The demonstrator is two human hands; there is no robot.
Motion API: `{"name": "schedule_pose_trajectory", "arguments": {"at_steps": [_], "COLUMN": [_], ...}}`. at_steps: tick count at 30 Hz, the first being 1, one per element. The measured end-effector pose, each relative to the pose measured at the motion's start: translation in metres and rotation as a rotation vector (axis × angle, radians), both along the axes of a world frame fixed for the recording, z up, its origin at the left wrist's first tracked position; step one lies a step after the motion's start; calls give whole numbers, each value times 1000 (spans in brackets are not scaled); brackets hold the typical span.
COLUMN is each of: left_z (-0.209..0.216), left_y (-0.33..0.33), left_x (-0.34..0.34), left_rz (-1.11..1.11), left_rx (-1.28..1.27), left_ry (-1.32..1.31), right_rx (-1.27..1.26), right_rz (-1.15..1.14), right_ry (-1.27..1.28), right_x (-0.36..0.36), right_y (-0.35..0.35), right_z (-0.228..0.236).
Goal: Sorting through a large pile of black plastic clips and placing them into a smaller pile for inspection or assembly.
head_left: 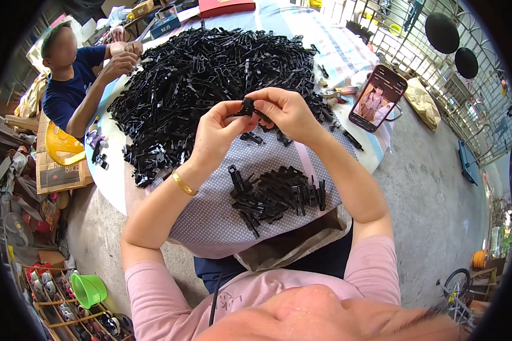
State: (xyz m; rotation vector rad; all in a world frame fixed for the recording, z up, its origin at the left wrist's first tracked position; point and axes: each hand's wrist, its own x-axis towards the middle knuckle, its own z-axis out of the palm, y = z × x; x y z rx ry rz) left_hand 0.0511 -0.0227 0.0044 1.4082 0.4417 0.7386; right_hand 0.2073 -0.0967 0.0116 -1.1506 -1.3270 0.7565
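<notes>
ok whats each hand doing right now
Left hand: closed, pinching a small black piece.
Right hand: closed, pinching that piece or one against it.

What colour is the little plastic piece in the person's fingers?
The little plastic piece is black, seen best in the head view.

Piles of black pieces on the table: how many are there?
2: a large pile across the far and left part, and a small pile nearer the wearer. Neither looks hidden.
</notes>
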Motion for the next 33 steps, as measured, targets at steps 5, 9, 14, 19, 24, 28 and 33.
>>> {"name": "schedule_pose_trajectory", "arguments": {"at_steps": [5,9,14,19,24,28,33], "left_z": [-2,3,-1,-2,5,2,10], "left_y": [1,0,-2,0,3,1,-1], "left_x": [-3,-5,-4,-5,-8,-11,-16], "left_rz": [65,86,174,175,92,90,77], "left_rx": [38,181,389,314,217,299,417], "left_ry": [9,114,183,82,42,51,70], "right_rx": [-11,-14,114,293,203,29,127], "right_rz": [24,18,-75,-194,-75,95,39], "right_ry": [-32,-87,-272,-598,-394,-367,-352], "right_x": [-1,-2,-7,-4,-1,11,6], "right_y": [1,1,-2,-3,-5,-4,-7], "right_z": [-1,-3,-2,-3,7,5,10]}}
